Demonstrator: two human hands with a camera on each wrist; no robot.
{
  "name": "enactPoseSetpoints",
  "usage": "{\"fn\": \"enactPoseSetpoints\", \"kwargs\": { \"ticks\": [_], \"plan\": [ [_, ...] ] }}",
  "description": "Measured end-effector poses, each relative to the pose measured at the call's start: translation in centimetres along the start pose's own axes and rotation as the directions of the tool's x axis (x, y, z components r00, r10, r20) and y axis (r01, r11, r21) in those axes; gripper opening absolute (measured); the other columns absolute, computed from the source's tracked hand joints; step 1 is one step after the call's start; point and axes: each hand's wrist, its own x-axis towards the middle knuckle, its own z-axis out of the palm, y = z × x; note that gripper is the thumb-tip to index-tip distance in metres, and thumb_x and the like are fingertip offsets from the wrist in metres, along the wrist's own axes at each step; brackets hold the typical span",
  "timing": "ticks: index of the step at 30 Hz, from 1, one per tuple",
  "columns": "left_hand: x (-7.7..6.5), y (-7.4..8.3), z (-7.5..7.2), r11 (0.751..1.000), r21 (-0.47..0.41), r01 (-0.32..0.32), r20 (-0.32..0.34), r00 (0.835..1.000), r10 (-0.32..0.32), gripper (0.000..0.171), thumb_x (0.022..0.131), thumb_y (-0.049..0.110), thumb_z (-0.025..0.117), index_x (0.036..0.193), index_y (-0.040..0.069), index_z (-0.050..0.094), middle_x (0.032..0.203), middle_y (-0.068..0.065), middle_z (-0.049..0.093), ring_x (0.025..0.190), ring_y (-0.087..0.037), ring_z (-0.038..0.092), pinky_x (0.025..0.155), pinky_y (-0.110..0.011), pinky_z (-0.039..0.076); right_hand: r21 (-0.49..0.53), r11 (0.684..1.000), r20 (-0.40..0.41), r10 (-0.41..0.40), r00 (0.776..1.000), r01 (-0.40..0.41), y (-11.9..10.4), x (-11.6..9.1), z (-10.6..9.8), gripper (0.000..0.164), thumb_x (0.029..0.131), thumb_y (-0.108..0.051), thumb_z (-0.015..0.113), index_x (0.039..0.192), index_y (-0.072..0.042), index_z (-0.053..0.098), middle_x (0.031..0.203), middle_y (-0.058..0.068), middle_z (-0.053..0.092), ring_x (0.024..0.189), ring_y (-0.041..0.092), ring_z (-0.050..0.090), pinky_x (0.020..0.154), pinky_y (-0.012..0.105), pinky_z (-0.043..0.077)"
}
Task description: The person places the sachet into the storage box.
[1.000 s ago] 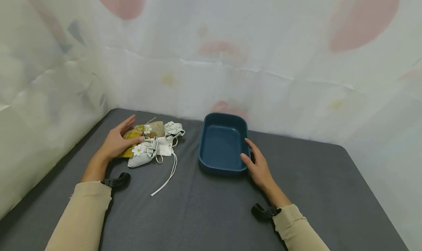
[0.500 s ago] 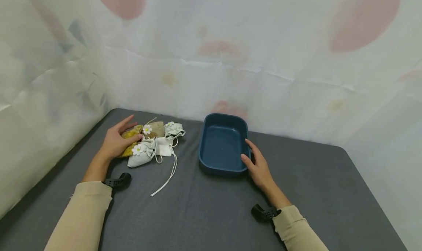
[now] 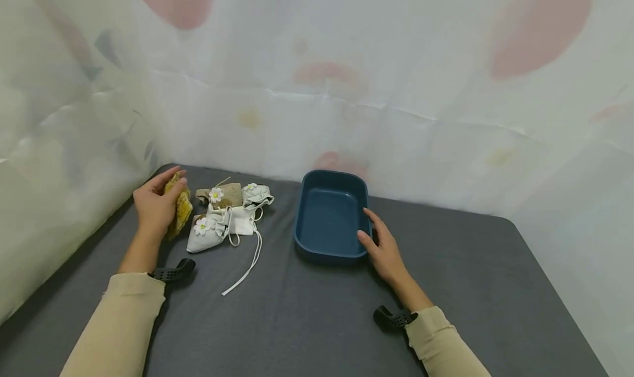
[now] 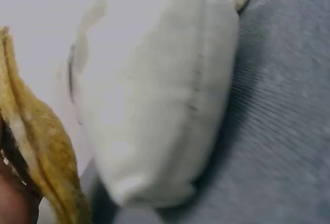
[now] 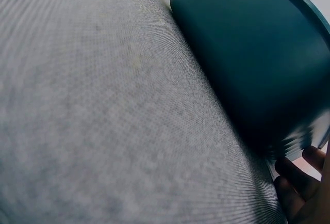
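My left hand [image 3: 154, 203] pinches a yellow fuzzy cloth pouch [image 3: 181, 209] between thumb and fingers, tilted on its side at the left of the table. In the left wrist view the yellow pouch [image 4: 44, 146] shows edge-on, beside a large pale pouch [image 4: 154, 90]. To the right of that hand lie small drawstring pouches: a grey-white one with a daisy [image 3: 207, 234], a tan one with a daisy [image 3: 228, 194] and a pale one [image 3: 257, 195]. My right hand [image 3: 388, 253] holds the right wall of a dark blue rectangular bin [image 3: 331, 256], thumb over the rim.
A flat white pouch [image 3: 241, 221] lies among the others, with a long white cord [image 3: 250, 269] trailing toward the front. The grey cloth-covered table [image 3: 297, 322] ends at a patterned white curtain [image 3: 396, 91] behind and at the left.
My left hand has lifted the yellow pouch off the pile and drawn it left, turning it on edge. More of the tan pouch shows. The right hand stays at the bin.
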Motion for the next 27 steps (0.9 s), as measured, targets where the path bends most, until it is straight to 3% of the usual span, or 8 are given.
{"fn": "enactPoseSetpoints", "kwargs": {
  "ticks": [2, 4, 6, 8, 10, 12, 15, 27],
  "plan": [
    [-0.3, -0.6, -0.2, 0.995, 0.092, 0.028, 0.029, 0.999, -0.031, 0.039, 0.097, 0.025, 0.069, 0.133, 0.011, 0.068, 0.102, 0.029, 0.07, 0.09, 0.012, 0.064, 0.074, -0.004, 0.049, -0.009, 1.0, 0.003, -0.007, 1.0, 0.007, -0.1, 0.0, 0.0, 0.06, 0.104, -0.034, 0.055, 0.159, -0.023, 0.033, 0.164, 0.013, 0.033, 0.149, 0.04, 0.035, 0.118, 0.062, 0.033],
    [-0.5, -1.1, -0.6, 0.973, 0.228, 0.043, 0.138, 0.987, -0.076, 0.051, 0.099, 0.038, 0.065, 0.143, 0.012, 0.06, 0.117, 0.016, 0.072, 0.103, 0.006, 0.063, 0.087, -0.013, 0.05, -0.012, 1.0, 0.006, -0.012, 1.0, 0.012, -0.3, 0.0, 0.1, 0.06, 0.104, -0.034, 0.055, 0.159, -0.021, 0.033, 0.164, 0.013, 0.033, 0.149, 0.04, 0.035, 0.118, 0.063, 0.033],
    [-0.7, -1.7, -0.9, 0.93, 0.367, -0.014, 0.281, 0.955, -0.096, 0.064, 0.1, 0.048, 0.059, 0.152, 0.012, 0.048, 0.138, 0.0, 0.065, 0.124, -0.013, 0.06, 0.104, -0.033, 0.048, -0.017, 1.0, 0.011, -0.011, 1.0, 0.011, -0.4, 0.1, 0.2, 0.061, 0.104, -0.035, 0.054, 0.16, -0.021, 0.032, 0.164, 0.014, 0.033, 0.149, 0.04, 0.035, 0.117, 0.063, 0.034],
    [-0.7, -1.7, -1.1, 0.893, 0.439, -0.102, 0.418, 0.903, -0.103, 0.073, 0.101, 0.052, 0.056, 0.158, 0.013, 0.036, 0.155, -0.019, 0.046, 0.141, -0.036, 0.046, 0.112, -0.058, 0.038, -0.021, 1.0, 0.014, -0.006, 1.0, 0.007, -0.5, 0.2, 0.1, 0.061, 0.105, -0.036, 0.054, 0.16, -0.022, 0.032, 0.165, 0.013, 0.032, 0.15, 0.04, 0.035, 0.117, 0.063, 0.033],
    [-0.6, -1.7, -1.0, 0.881, 0.448, -0.152, 0.496, 0.862, -0.103, 0.078, 0.1, 0.049, 0.059, 0.162, 0.014, 0.028, 0.162, -0.028, 0.03, 0.147, -0.055, 0.026, 0.111, -0.075, 0.024, -0.025, 1.0, 0.012, -0.002, 1.0, 0.003, -0.7, 0.2, 0.1, 0.061, 0.105, -0.037, 0.054, 0.16, -0.022, 0.032, 0.165, 0.013, 0.032, 0.149, 0.041, 0.035, 0.117, 0.064, 0.033],
    [-0.5, -1.7, -0.8, 0.881, 0.442, -0.172, 0.523, 0.847, -0.097, 0.08, 0.098, 0.047, 0.062, 0.162, 0.016, 0.026, 0.163, -0.027, 0.028, 0.148, -0.055, 0.024, 0.111, -0.076, 0.023, -0.028, 1.0, 0.009, 0.002, 1.0, -0.002, -0.8, 0.2, 0.0, 0.061, 0.104, -0.037, 0.053, 0.16, -0.021, 0.032, 0.165, 0.013, 0.032, 0.149, 0.041, 0.035, 0.117, 0.064, 0.033],
    [-0.5, -1.9, -0.5, 0.888, 0.427, -0.17, 0.529, 0.843, -0.093, 0.086, 0.095, 0.045, 0.068, 0.163, 0.017, 0.023, 0.163, -0.028, 0.027, 0.148, -0.054, 0.024, 0.111, -0.076, 0.023, -0.035, 0.999, 0.005, 0.005, 1.0, -0.005, -0.9, 0.1, -0.1, 0.062, 0.104, -0.037, 0.054, 0.159, -0.019, 0.033, 0.165, 0.014, 0.032, 0.149, 0.042, 0.036, 0.117, 0.064, 0.033],
    [-0.2, -2.0, -0.2, 0.908, 0.365, -0.207, 0.436, 0.9, 0.03, 0.079, 0.09, 0.031, 0.078, 0.158, 0.021, 0.039, 0.155, -0.027, 0.04, 0.141, -0.05, 0.036, 0.11, -0.074, 0.028, -0.048, 0.998, 0.003, 0.028, 1.0, -0.027, -1.3, -0.2, -0.3, 0.061, 0.105, -0.035, 0.054, 0.159, -0.019, 0.032, 0.165, 0.014, 0.032, 0.149, 0.041, 0.036, 0.117, 0.064, 0.033]
  ]
}}
